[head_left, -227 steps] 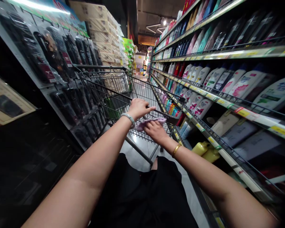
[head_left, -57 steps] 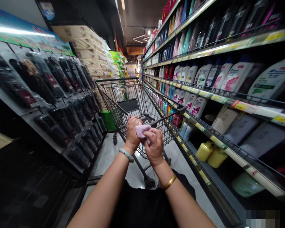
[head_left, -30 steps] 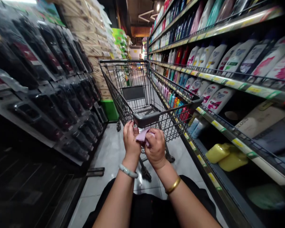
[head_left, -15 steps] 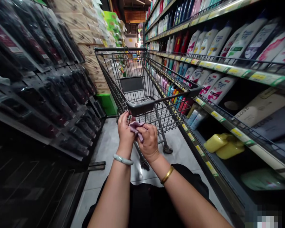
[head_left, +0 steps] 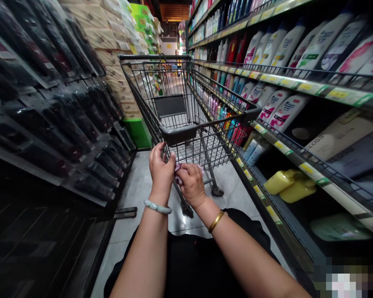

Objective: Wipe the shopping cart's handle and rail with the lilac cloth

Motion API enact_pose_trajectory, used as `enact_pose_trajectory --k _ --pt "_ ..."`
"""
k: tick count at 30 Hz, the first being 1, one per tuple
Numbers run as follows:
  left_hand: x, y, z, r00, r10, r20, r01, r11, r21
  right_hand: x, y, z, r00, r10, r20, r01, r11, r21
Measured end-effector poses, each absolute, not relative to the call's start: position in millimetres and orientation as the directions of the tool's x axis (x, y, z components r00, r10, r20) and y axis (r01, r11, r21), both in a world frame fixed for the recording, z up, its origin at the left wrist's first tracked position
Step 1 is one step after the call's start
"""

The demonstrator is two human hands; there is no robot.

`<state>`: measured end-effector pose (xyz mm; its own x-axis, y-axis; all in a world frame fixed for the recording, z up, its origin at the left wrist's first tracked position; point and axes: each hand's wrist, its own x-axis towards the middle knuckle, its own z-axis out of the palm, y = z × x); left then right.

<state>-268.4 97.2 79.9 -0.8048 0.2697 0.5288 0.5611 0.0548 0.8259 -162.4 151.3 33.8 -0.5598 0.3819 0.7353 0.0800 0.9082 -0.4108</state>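
My left hand (head_left: pixel 161 169), with a pale green bangle (head_left: pixel 157 207) at its wrist, is raised just below the front bumper of a dark wire shopping cart (head_left: pixel 178 134). Its fingers point up, slightly bent, and its thumb stands apart from them. My right hand (head_left: pixel 191 184), wearing a gold bangle (head_left: pixel 216 221), is closed around a crumpled lilac cloth (head_left: pixel 202 168). Part of the cloth pokes out between the hands, against the base of my left thumb. Most of it is hidden by my right fingers.
Shampoo bottles (head_left: pixel 290 109) line the shelves on the right, with yellow bottles (head_left: pixel 289 186) low down. Packaged dark goods (head_left: pixel 77 116) hang on the left. Stacked cartons and a green box (head_left: pixel 138 133) stand beyond. Grey floor tiles (head_left: pixel 127 178) run under the cart.
The cloth, spread between both hands before, is now bunched mostly under my right fingers. My left thumb has lifted away from it. The view has shifted slightly.
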Motion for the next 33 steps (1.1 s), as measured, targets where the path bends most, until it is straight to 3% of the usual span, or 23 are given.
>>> enact_pose_trajectory --k 6,13,19,25,27,31,33 --pt "-270 98 78 -0.828 0.270 0.491 0.522 0.053 0.852 -153 154 22 -0.593 0.476 0.650 0.070 0.834 -0.547" --pt "-266 101 80 -0.819 0.309 0.483 0.510 0.011 0.860 -146 179 32 -0.361 0.682 0.636 0.092 0.705 -0.703" --pt "-267 103 76 -0.823 0.267 0.501 0.526 0.028 0.850 -149 166 42 -0.519 0.500 0.693 0.020 0.818 -0.575" --pt "-260 104 79 -0.804 0.269 0.531 0.551 0.001 0.834 -139 208 54 -0.131 0.792 0.596 0.023 0.603 -0.797" --pt "-257 105 80 -0.795 0.253 0.552 0.570 -0.001 0.821 -139 205 57 -0.153 0.766 0.624 0.015 0.634 -0.774" --pt "-256 104 81 -0.787 0.238 0.569 0.584 -0.010 0.812 -143 191 60 -0.391 0.507 0.768 -0.109 0.804 -0.585" --pt "-256 102 82 -0.779 0.235 0.581 0.596 -0.009 0.803 -145 194 62 -0.336 0.544 0.769 -0.143 0.777 -0.613"
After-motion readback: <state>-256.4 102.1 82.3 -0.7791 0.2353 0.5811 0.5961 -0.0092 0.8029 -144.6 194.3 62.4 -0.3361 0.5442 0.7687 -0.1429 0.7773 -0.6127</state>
